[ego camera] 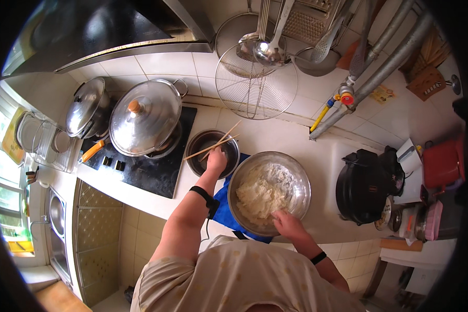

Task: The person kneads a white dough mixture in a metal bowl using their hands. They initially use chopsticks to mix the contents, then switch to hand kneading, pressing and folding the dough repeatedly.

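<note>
A large steel mixing bowl (pixel 303 183) holds lumpy, shaggy dough (pixel 257 193) with loose white flour on its right side. My right hand (pixel 288 225) is at the bowl's lower right rim, its fingertips at the dough; whether they pinch any of it cannot be told. My left hand (pixel 217 159) reaches into a smaller dark metal bowl (pixel 192 142), beside a pair of wooden chopsticks (pixel 214 146) that lie crossed over that bowl. The left fingers are partly hidden, and their hold is unclear. A blue cloth (pixel 223 206) lies under the large bowl.
On the left, a black cooktop (pixel 152 181) carries a lidded steel wok (pixel 146 117) and a lidded pot (pixel 86 107). A wire strainer (pixel 256 82) and ladles hang above the counter. A black appliance (pixel 357 187) stands right. A gas pipe (pixel 331 119) meets the counter behind.
</note>
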`<state>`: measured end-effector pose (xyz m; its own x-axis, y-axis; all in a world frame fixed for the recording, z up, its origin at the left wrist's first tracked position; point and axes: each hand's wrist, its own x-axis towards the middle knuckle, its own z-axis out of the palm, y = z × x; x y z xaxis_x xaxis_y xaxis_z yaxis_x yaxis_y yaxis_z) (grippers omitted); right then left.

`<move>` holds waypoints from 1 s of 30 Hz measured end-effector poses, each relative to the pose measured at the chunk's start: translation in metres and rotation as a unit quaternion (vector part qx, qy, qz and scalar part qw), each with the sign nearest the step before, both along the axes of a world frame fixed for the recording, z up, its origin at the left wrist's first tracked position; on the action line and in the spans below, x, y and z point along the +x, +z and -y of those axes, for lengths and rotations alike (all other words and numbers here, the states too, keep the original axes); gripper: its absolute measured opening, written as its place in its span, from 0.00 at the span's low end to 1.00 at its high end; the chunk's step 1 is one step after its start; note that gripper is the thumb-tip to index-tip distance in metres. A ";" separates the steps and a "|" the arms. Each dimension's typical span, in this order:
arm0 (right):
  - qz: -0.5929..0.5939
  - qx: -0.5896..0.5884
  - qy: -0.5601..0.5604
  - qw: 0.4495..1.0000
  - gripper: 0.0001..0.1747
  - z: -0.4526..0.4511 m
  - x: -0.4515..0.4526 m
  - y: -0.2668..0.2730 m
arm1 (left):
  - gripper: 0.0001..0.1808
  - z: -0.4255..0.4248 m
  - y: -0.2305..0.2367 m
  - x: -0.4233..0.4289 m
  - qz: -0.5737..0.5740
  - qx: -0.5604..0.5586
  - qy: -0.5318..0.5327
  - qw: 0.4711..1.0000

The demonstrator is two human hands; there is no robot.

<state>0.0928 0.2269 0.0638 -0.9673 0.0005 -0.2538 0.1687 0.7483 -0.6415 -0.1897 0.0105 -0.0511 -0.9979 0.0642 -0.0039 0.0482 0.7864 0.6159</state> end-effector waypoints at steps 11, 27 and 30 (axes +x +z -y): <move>-0.021 -0.034 -0.022 0.999 0.10 -0.009 0.002 -0.002 | 0.23 0.017 0.038 -0.012 0.530 0.511 0.028 0.676; -0.084 -0.022 -0.024 0.996 0.13 -0.023 0.022 -0.003 | 0.08 -0.103 0.176 0.042 0.223 0.273 -0.293 0.889; -0.104 -0.028 -0.019 0.994 0.13 -0.025 0.030 -0.005 | 0.07 -0.095 0.181 0.042 0.230 0.257 -0.258 0.902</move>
